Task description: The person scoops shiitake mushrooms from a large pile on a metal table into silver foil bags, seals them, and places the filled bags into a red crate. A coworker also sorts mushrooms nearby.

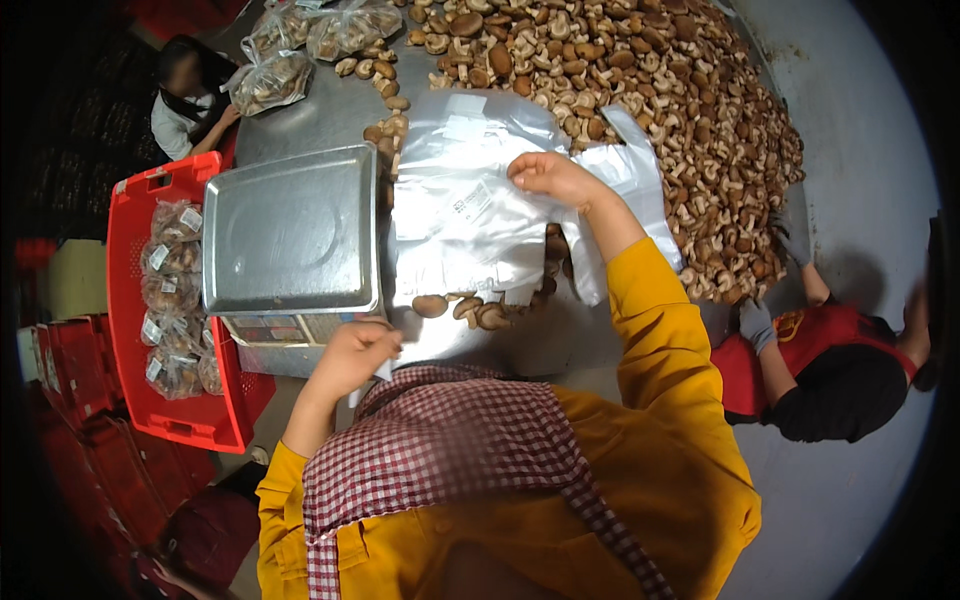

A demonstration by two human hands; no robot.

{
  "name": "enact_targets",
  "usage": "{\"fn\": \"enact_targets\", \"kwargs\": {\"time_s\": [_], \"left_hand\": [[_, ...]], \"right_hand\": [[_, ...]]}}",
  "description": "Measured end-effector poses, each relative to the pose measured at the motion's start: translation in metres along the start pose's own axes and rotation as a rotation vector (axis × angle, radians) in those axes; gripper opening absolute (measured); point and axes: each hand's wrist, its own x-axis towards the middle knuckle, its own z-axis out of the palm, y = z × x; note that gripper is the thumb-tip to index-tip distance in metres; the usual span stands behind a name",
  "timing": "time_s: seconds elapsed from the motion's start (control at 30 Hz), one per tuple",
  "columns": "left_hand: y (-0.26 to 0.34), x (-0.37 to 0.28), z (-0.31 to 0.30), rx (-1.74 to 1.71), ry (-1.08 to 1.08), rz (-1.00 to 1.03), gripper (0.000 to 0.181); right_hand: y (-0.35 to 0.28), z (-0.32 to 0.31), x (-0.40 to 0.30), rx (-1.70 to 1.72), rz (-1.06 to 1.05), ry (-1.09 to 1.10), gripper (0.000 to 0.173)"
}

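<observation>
My left hand [355, 358] is by the front corner of a scale with a steel tray [292, 229], its fingers curled together. A small white slip [384, 370] shows just below those fingers; whether they pinch it is unclear. Over the stacked clear plastic bags [435, 244] is my right hand [551, 178], thumb and forefinger close together. It is hard to see whether film is caught between them. A printed white label [474, 199] lies on the top bag, left of that hand. Loose shiitake mushrooms [480, 311] show at the bags' near edge.
A large heap of shiitake mushrooms [622, 71] covers the far right. Filled bags [274, 81] stand at the back left. Left of the scale, a red plastic crate [124, 300] holds several labelled bags. A gloved co-worker [832, 360] is at right; another person [184, 105] is at far left.
</observation>
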Motion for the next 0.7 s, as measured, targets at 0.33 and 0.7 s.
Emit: {"fn": "enact_targets", "kwargs": {"time_s": [0.33, 0.7], "left_hand": [[0.051, 0.135, 0.037, 0.777, 0.232, 0.314, 0.045], [0.053, 0.203, 0.040, 1.011, 0.288, 0.087, 0.049]], "right_hand": [[-0.018, -0.093, 0.063, 0.455, -0.124, 0.661, 0.030], [0.004, -0.019, 0.001, -0.434, 0.089, 0.528, 0.095]]}}
